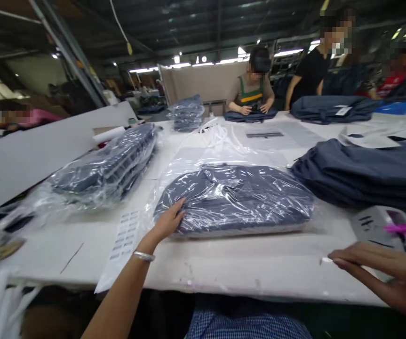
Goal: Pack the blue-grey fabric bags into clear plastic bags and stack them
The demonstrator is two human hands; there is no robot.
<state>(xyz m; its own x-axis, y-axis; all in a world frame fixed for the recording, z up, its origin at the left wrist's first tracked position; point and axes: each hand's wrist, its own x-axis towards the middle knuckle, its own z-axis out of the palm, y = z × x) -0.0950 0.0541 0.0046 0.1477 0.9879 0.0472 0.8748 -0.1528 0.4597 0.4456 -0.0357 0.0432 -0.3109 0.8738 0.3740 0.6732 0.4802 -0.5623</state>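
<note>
In front of me lies a folded dark blue fabric item in a clear plastic bag (238, 202), shiny and creased. My left hand (169, 220), with a silver bangle on the wrist, rests on its left end, fingers stretched out over the plastic. At the lower right, apart from the package, my right hand (386, 273) pinches a small white piece (326, 260) between thumb and fingertips. What that piece is cannot be made out; it may be a sticker. A sheet of printed labels (123, 240) lies left of the package, near my left forearm.
Stacked plastic-wrapped packages (107, 165) stand at the left, with another wrapped stack (187, 113) farther back. Unwrapped dark blue fabric pieces (368, 172) are piled at the right, behind a box with a pink strip (405, 229). A co-worker (250, 89) handles fabric across the table.
</note>
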